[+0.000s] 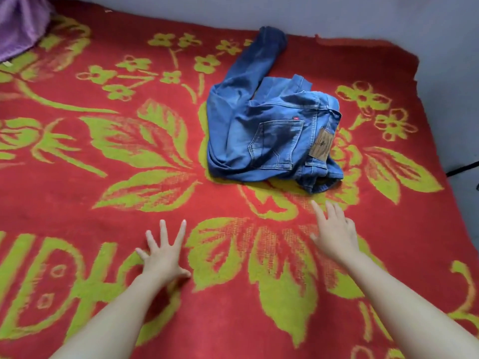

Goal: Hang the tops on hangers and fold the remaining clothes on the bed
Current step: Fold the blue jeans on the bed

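Observation:
A pair of blue jeans (269,128) lies crumpled on the bed, seat and back pocket up, with one leg stretched toward the wall. The bed is covered by a red blanket (77,198) with green flowers. My left hand (163,252) hovers low over the blanket with fingers spread, holding nothing, well short of the jeans. My right hand (334,231) is also open, fingers apart, its fingertips a short way in front of the jeans' waistband, not touching it.
A purple cloth (20,24) sits at the far left corner of the bed. A grey wall (363,14) runs behind the bed. The blanket's right edge (440,141) drops off toward a dark cable on the floor.

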A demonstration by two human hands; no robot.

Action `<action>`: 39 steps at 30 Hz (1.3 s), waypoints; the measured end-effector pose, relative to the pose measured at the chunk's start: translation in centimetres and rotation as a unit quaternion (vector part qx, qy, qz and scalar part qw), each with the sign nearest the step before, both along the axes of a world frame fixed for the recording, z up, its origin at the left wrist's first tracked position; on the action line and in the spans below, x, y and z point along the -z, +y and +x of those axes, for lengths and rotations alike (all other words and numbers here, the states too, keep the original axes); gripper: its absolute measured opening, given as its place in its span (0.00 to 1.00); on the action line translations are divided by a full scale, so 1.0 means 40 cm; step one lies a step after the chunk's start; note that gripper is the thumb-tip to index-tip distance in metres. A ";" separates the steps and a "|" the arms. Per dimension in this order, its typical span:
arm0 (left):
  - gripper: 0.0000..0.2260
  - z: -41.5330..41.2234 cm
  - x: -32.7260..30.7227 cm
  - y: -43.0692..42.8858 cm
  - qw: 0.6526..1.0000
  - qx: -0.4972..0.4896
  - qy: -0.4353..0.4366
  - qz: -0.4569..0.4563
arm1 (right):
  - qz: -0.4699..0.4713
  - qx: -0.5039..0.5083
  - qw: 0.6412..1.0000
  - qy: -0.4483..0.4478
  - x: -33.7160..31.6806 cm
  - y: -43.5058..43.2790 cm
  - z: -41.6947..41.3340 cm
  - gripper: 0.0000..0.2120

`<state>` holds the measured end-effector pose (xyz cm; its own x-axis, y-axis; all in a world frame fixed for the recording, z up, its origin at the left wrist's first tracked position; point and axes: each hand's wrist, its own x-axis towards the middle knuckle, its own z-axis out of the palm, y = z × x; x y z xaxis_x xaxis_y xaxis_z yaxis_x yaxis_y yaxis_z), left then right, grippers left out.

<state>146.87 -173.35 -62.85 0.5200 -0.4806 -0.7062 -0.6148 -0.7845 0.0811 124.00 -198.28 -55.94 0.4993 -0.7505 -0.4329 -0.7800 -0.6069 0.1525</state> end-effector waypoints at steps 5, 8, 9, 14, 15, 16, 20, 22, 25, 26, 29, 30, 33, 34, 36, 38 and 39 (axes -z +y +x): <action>0.53 0.017 0.086 -0.011 0.998 -0.041 0.027 0.025 | -0.058 -0.018 0.997 -0.037 0.083 -0.162 0.102 0.35; 0.53 0.019 0.094 -0.015 0.998 -0.045 0.031 0.029 | -0.049 0.062 0.994 -0.069 0.121 -0.257 0.180 0.34; 0.53 0.018 0.096 -0.016 0.998 -0.042 0.028 0.030 | -0.038 0.079 0.994 -0.065 0.132 -0.279 0.195 0.31; 0.53 0.026 0.102 -0.017 0.999 -0.033 0.023 0.028 | -0.096 0.043 0.992 -0.073 0.176 -0.273 0.203 0.09; 0.52 0.030 0.104 -0.016 0.999 -0.034 0.023 0.026 | -0.111 0.031 0.991 -0.074 0.180 -0.254 0.196 0.08; 0.52 0.030 0.104 -0.015 0.999 -0.035 0.025 0.025 | -0.115 0.028 0.990 -0.082 0.178 -0.228 0.182 0.08; 0.53 0.036 0.094 -0.021 0.999 -0.037 0.030 0.027 | -0.070 0.026 0.994 -0.076 0.163 -0.072 0.089 0.08; 0.52 0.058 0.080 -0.038 0.998 -0.032 0.037 0.039 | -0.070 -0.007 0.992 -0.101 0.159 0.040 0.036 0.07; 0.51 0.063 0.013 -0.027 0.997 -0.012 0.053 0.047 | -0.079 -0.042 0.986 -0.143 0.125 0.216 -0.038 0.12; 0.50 0.048 -0.005 -0.013 0.998 0.010 0.038 0.039 | -0.066 -0.030 0.986 -0.149 0.116 0.259 -0.056 0.14; 0.48 -0.072 -0.070 0.052 0.996 0.081 -0.022 -0.007 | -0.035 -0.011 0.989 -0.144 0.080 0.357 -0.095 0.20; 0.49 -0.127 -0.091 0.072 0.994 0.104 -0.033 -0.028 | -0.025 -0.003 0.990 -0.142 0.068 0.381 -0.103 0.21; 0.61 -0.267 -0.158 0.118 0.970 0.184 -0.076 -0.139 | -0.036 -0.014 0.988 -0.153 0.003 0.444 -0.123 0.21; 0.61 -0.300 -0.182 0.127 0.962 0.206 -0.075 -0.163 | -0.037 -0.016 0.986 -0.163 -0.024 0.467 -0.132 0.20; 0.60 -0.349 -0.230 0.127 0.951 0.249 -0.058 -0.175 | -0.036 -0.034 0.980 -0.191 -0.072 0.510 -0.147 0.20; 0.58 -0.389 -0.294 0.128 0.929 0.304 -0.071 -0.199 | -0.023 -0.068 0.972 -0.222 -0.121 0.561 -0.174 0.19; 0.56 -0.405 -0.324 0.134 0.920 0.321 -0.075 -0.210 | -0.022 -0.085 0.967 -0.241 -0.149 0.590 -0.195 0.18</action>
<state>130.66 -168.00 -49.90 0.1101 -0.9371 -0.3313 -0.9699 -0.1742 0.1703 116.21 -174.70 -49.99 0.7530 -0.6519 -0.0891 -0.6562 -0.7342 -0.1742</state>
